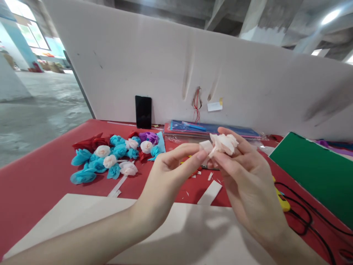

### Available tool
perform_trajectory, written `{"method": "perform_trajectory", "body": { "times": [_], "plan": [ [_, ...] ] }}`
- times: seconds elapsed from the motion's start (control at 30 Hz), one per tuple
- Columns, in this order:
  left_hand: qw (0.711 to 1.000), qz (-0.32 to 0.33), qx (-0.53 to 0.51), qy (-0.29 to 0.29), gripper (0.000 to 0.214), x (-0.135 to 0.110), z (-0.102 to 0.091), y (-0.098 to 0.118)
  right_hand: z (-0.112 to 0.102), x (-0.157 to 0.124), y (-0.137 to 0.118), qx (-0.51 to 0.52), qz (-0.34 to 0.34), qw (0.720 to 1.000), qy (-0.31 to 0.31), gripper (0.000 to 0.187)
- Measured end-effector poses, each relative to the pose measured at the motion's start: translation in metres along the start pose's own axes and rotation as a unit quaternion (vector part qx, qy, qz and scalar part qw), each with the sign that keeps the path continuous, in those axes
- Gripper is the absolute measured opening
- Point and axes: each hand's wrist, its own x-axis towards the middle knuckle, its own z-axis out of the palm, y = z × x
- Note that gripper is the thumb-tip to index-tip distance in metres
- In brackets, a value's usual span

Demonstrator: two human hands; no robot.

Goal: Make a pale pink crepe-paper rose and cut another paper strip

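My right hand (245, 176) pinches a pale pink paper flower (224, 143) by its base, with the ruffled petals facing up. My left hand (171, 169) has thumb and forefinger closed on a short pale paper strip (205, 146) that meets the flower's base. Both hands are raised over the red table, close together. Below them a loose cream paper strip (211, 192) lies beside small scraps. Left of my hands sits a cluster of finished-looking paper flowers: blue ones (96, 164), white ones (109, 161), a purple one (149, 137) and red ones (93, 142).
A large white sheet (82, 213) covers the table's near side. A black phone (143, 112) leans on the white partition (124, 62). Blue sheets in plastic (231, 129) lie at the back. On the right are a green board (317, 176), a yellow tool (283, 198) and a black cable (310, 217).
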Motion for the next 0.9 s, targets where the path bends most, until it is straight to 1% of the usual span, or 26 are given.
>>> {"method": "perform_trajectory", "body": {
  "times": [0.07, 0.1, 0.17, 0.2, 0.23, 0.27, 0.3, 0.37, 0.43, 0.53, 0.6, 0.7, 0.8, 0.9],
  "plan": [
    [1.000, 0.011, 0.004, 0.013, 0.009, -0.0003, 0.0004, 0.0018, 0.0010, -0.0014, 0.0015, 0.004, 0.012, 1.000, -0.002, 0.031],
    [0.999, 0.010, 0.000, 0.031, 0.009, 0.0002, 0.0000, 0.0018, 0.0015, -0.0016, 0.0020, 0.005, 0.014, 1.000, 0.000, 0.032],
    [0.996, 0.007, -0.017, 0.088, 0.015, 0.0022, -0.0018, 0.0005, 0.0023, -0.0012, 0.0024, 0.006, 0.011, 1.000, 0.008, 0.032],
    [0.993, 0.015, -0.026, 0.118, 0.014, 0.0033, -0.0029, -0.0004, 0.0024, -0.0008, 0.0024, 0.005, 0.005, 1.000, 0.014, 0.031],
    [0.990, 0.027, -0.029, 0.138, 0.008, 0.0043, -0.0041, -0.0012, 0.0023, -0.0003, 0.0023, 0.002, 0.000, 1.000, 0.019, 0.031],
    [0.988, 0.041, -0.019, 0.145, 0.004, 0.0050, -0.0052, -0.0018, 0.0020, 0.0002, 0.0022, -0.002, -0.005, 1.000, 0.023, 0.030],
    [0.989, 0.059, 0.001, 0.139, 0.012, 0.0054, -0.0060, -0.0021, 0.0016, 0.0006, 0.0020, -0.007, -0.008, 1.000, 0.027, 0.029],
    [0.989, 0.086, 0.063, 0.104, 0.020, 0.0050, -0.0066, -0.0018, 0.0007, 0.0009, 0.0017, -0.014, -0.004, 0.999, 0.031, 0.028],
    [0.984, 0.099, 0.126, 0.078, 0.019, 0.0038, -0.0057, -0.0005, 0.0001, 0.0006, 0.0018, -0.012, 0.011, 0.999, 0.032, 0.028],
    [0.976, 0.099, 0.175, 0.082, 0.011, 0.0019, -0.0030, 0.0022, 0.0002, -0.0002, 0.0028, -0.002, 0.033, 0.999, 0.037, 0.030],
    [0.977, 0.089, 0.175, 0.085, 0.008, 0.0009, -0.0011, 0.0033, 0.0010, -0.0006, 0.0036, 0.002, 0.045, 0.998, 0.040, 0.030],
    [0.988, 0.046, 0.121, 0.086, 0.002, -0.0001, 0.0007, 0.0023, 0.0027, -0.0008, 0.0046, 0.006, 0.052, 0.998, 0.045, 0.030],
    [0.994, 0.022, 0.078, 0.075, 0.010, -0.0006, 0.0008, -0.0005, 0.0039, -0.0009, 0.0053, 0.013, 0.047, 0.998, 0.047, 0.029],
    [0.994, 0.022, 0.095, 0.056, 0.012, -0.0009, -0.0001, -0.0030, 0.0037, -0.0007, 0.0059, 0.025, 0.047, 0.998, 0.034, 0.029]
  ]
}}
